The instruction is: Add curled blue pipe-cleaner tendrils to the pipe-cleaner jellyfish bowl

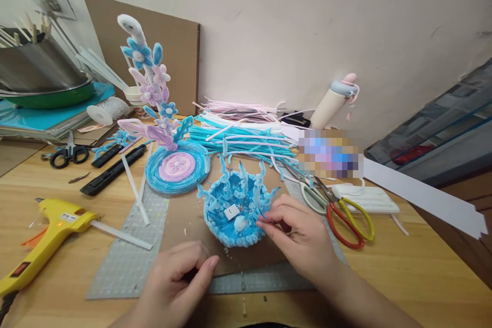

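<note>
Blue pipe-cleaner basket (235,211) sits on the cutting mat (126,261), mid-surface. Right hand (298,238) pinches its rim, seemingly to steady it. Left hand (175,279) is curled; contents cannot be told. Glue gun (46,238) lies leftward, within reach.

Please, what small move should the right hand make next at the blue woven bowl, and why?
Probably press the fingertips gently down at the rim. The right hand already touches the blue woven bowl at its right edge, beside small white pieces inside it, while the left hand rests apart, curled, on the mat.
</note>
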Demonstrator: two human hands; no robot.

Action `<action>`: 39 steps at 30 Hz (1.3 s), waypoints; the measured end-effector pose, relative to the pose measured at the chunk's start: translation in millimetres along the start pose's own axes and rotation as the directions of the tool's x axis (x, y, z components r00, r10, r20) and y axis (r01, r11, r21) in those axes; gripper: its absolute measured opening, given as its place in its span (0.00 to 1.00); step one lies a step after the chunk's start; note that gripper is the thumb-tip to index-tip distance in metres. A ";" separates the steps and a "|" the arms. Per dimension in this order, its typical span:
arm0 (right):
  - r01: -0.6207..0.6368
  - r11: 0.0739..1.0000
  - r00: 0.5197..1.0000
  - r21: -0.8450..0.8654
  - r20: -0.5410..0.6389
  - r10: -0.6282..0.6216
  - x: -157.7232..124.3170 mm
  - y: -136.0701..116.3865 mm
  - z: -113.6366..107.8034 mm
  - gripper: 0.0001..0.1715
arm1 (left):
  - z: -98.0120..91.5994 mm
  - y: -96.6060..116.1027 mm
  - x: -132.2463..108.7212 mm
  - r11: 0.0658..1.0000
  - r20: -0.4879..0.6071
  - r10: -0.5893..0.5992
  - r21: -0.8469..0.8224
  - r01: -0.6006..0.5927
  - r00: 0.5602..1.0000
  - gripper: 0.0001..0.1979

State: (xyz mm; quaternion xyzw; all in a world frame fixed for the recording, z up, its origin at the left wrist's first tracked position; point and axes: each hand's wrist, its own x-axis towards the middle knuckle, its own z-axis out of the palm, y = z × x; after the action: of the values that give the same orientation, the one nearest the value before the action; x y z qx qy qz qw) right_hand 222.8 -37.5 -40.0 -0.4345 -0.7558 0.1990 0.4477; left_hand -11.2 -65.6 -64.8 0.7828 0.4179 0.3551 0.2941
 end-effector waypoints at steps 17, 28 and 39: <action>-0.031 0.999 0.995 -0.038 0.089 0.034 -2.4 4.9 2.3 0.06 | -0.8 -0.7 0.8 1.000 -0.004 0.009 0.023 -0.009 1.000 0.18; -0.002 1.000 0.998 -0.023 0.064 0.003 -5.6 7.7 2.4 0.06 | 2.1 -5.2 -1.3 0.999 -0.020 0.022 0.024 -0.021 1.000 0.17; -0.050 0.998 0.994 0.041 0.102 0.046 -7.6 13.2 2.6 0.06 | -54.5 67.4 50.5 0.836 -0.210 0.372 0.499 -0.229 0.904 0.10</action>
State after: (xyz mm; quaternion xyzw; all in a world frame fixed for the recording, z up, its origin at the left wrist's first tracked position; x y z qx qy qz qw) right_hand 228.6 -36.5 -54.3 -0.4319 -0.7622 0.2480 0.4134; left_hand -4.7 -45.3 33.2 0.8235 0.4000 0.4013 -0.0275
